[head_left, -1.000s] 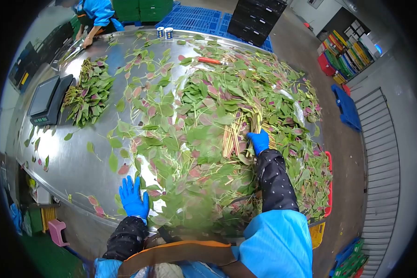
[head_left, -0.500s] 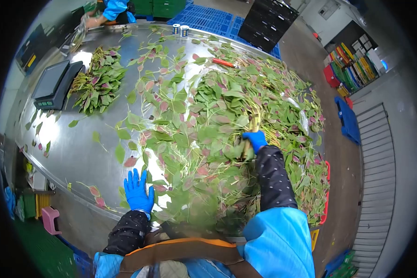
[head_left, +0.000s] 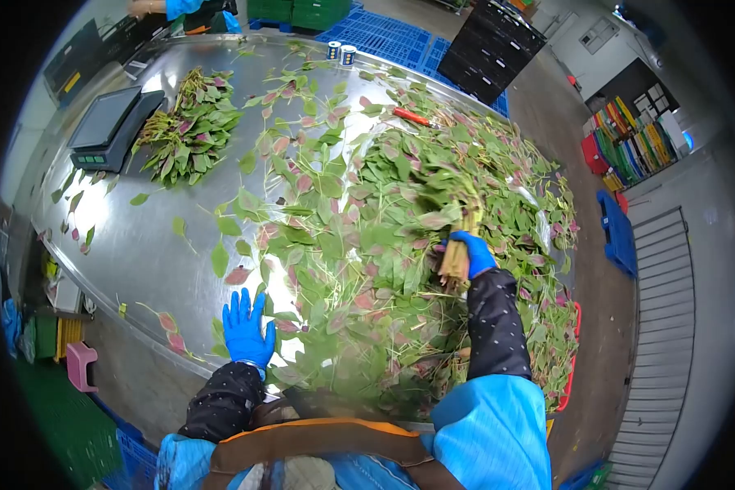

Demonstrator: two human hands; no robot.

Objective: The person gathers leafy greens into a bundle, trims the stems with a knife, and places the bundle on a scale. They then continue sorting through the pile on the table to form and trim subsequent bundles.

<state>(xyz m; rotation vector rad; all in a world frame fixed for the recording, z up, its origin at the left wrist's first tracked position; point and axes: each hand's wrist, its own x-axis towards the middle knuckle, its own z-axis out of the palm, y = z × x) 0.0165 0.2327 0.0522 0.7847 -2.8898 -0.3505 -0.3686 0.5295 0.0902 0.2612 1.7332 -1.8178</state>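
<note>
My right hand (head_left: 475,253), in a blue glove, is closed round the stems of a bunch of leafy greens (head_left: 464,216). The cut stem ends point toward me and the leaves point away. Under and around it spreads a wide heap of green and purplish leaves (head_left: 384,245). My left hand (head_left: 248,331), also gloved in blue, lies flat with fingers spread on the metal table (head_left: 171,269), beside the heap's left edge. A red-handled tool (head_left: 412,117) rests on the heap's far side; its other end is partly covered.
A digital scale (head_left: 110,131) stands at the far left, next to a pile of bunched greens (head_left: 189,131). Two small cans (head_left: 341,53) sit at the back edge. Black crates (head_left: 492,51) stand beyond the table. Another person's sleeve (head_left: 184,8) shows at the top left.
My right hand has lifted the bunch slightly and its stem ends now show more clearly. My left hand stays flat. The view has shifted a little, and the other person's hand has moved up and left.
</note>
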